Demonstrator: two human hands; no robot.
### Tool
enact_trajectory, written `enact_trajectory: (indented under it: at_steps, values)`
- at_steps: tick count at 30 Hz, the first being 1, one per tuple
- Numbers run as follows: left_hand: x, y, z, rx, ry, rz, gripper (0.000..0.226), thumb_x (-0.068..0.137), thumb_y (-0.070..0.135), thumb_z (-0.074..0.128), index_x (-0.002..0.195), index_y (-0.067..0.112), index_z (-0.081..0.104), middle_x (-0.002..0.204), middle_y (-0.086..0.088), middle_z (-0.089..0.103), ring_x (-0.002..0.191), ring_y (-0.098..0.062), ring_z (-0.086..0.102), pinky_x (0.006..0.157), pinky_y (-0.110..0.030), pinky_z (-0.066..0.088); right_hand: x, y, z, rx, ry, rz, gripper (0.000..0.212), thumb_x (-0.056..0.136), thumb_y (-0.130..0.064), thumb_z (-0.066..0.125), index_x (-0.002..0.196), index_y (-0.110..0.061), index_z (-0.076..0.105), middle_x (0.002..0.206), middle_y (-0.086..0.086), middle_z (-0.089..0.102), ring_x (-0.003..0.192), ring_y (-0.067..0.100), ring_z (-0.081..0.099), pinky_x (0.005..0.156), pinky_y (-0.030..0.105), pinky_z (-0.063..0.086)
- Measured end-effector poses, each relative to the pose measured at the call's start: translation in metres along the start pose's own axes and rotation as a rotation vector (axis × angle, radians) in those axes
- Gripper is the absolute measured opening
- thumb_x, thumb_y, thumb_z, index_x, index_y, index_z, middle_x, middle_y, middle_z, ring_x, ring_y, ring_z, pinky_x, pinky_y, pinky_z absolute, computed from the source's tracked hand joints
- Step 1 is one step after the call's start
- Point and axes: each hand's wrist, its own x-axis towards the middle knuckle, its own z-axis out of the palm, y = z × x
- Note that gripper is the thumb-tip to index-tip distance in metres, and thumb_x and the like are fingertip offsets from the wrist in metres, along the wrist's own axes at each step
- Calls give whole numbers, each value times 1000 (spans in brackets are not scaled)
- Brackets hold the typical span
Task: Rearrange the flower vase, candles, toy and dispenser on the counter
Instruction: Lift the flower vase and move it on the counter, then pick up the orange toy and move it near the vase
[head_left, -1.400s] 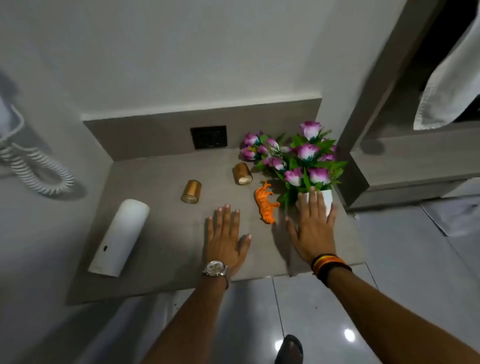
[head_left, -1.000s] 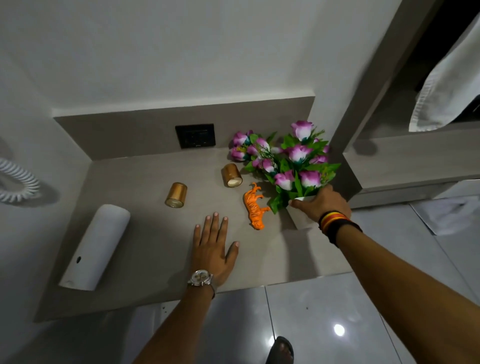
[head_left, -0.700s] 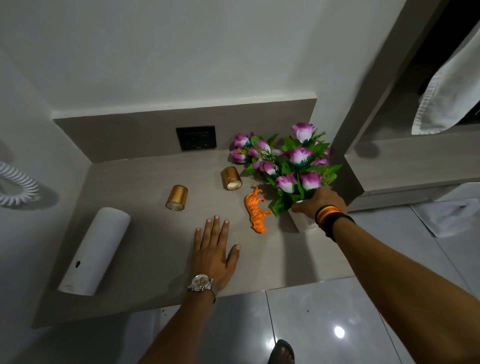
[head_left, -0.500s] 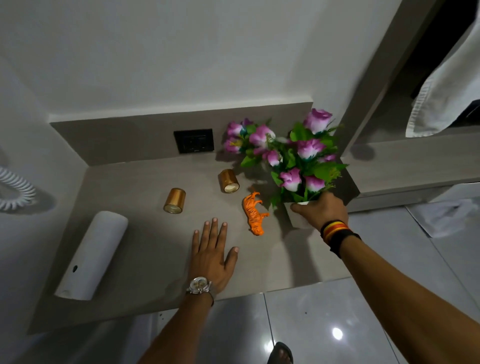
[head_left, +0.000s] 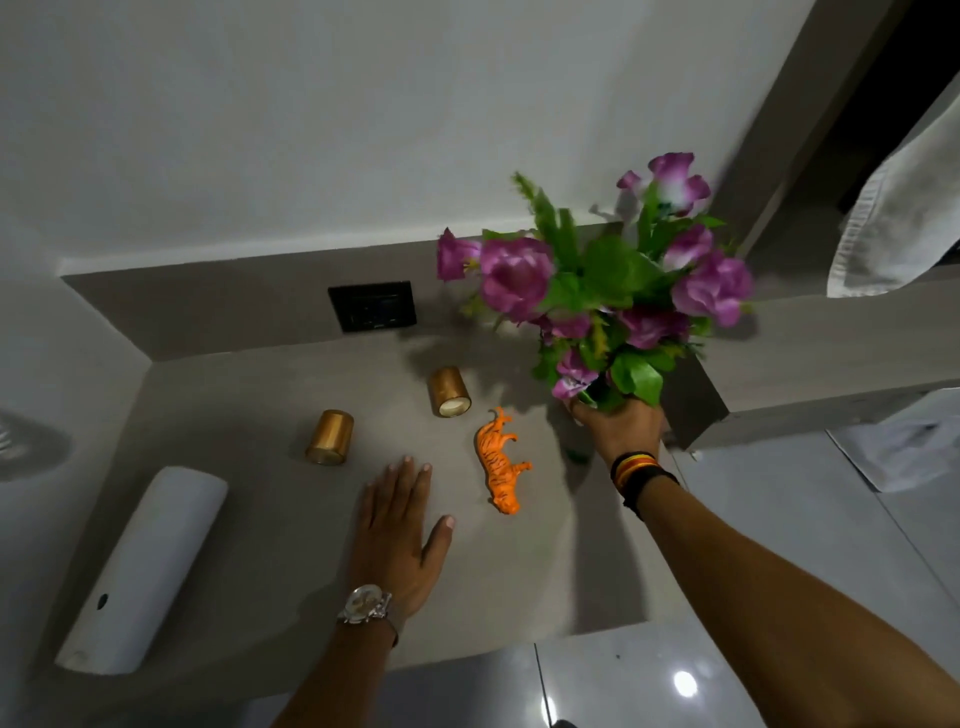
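Purple-bloomed flower vase (head_left: 597, 291) lifted off counter (head_left: 249, 415), right hand (head_left: 618, 426) fingers wrapped round base (pot mostly hidden). Left hand (head_left: 400, 530) flat, fingers together w/ thumb out. Risk: top-heavy, could tip or clip toy (head_left: 501, 460) when set down.

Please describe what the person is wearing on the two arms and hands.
The left hand has a round silver metal wristwatch at the wrist. The right hand has stacked wristbands in black, red and yellow. Both forearms are bare: no sleeves, gloves or rings are visible.
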Motion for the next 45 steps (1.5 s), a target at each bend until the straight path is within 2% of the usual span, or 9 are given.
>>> enact_trajectory:
  at_steps: [6,13,19,23,28,33,35,40,45]
  values:
    - [26,-11,2,74,-11,-35,72,99,54,32,162,20,23,171,-5,19,159,-24,10,126,-53,13,35,-6,23,14,0,-64,39,67,-38,95,93,-32,67,104,7,76,100,32,71,90,50,59]
    - [27,-10,3,76,22,-26,72,98,51,36,161,17,26,170,-6,22,158,-23,12,126,-54,14,84,36,60,113,10,6,92,54,-73,89,129,-28,60,125,-3,67,117,17,65,104,39,54]
    - [27,-11,3,91,25,-34,73,97,51,38,161,18,26,170,-6,22,158,-23,13,126,-53,13,82,26,59,20,-28,34,94,55,-79,78,129,-24,63,124,0,67,116,18,62,105,33,52]
    - [27,-10,1,81,16,-40,73,98,51,35,162,19,23,170,-5,20,158,-22,11,127,-52,10,66,20,44,-16,-79,22,71,57,-62,90,112,-25,68,115,2,71,102,18,69,94,42,60]
    - [25,-8,-1,46,20,-37,71,99,52,35,161,19,26,170,-6,22,158,-23,13,126,-53,12,1,7,18,-68,-29,-18,67,84,-36,84,138,-15,51,139,10,53,130,29,52,109,43,47]
    - [25,-8,-4,34,4,-37,69,99,52,34,161,21,25,171,-3,18,159,-21,7,127,-51,9,-74,-17,19,-245,-205,-231,35,92,-36,73,120,-18,65,117,5,58,102,27,63,84,44,56]
    - [25,-8,-5,53,-1,-35,69,100,51,32,161,20,26,170,-4,20,159,-21,9,127,-51,10,-94,-26,28,-361,-325,-249,36,90,-40,73,117,-18,66,116,5,58,100,28,64,81,41,55]
    - [18,-13,-6,50,-31,-20,68,101,48,25,161,18,24,170,-3,19,158,-21,9,128,-47,5,-122,-33,46,-582,-409,-190,72,78,-51,84,131,-13,54,127,10,50,113,32,58,89,43,56]
    - [-3,-37,-15,41,-27,27,65,102,45,29,161,19,25,170,-2,19,158,-22,12,127,-45,7,-123,-32,55,-591,-371,-184,48,89,-13,76,129,-6,50,129,16,47,104,40,64,90,45,55]
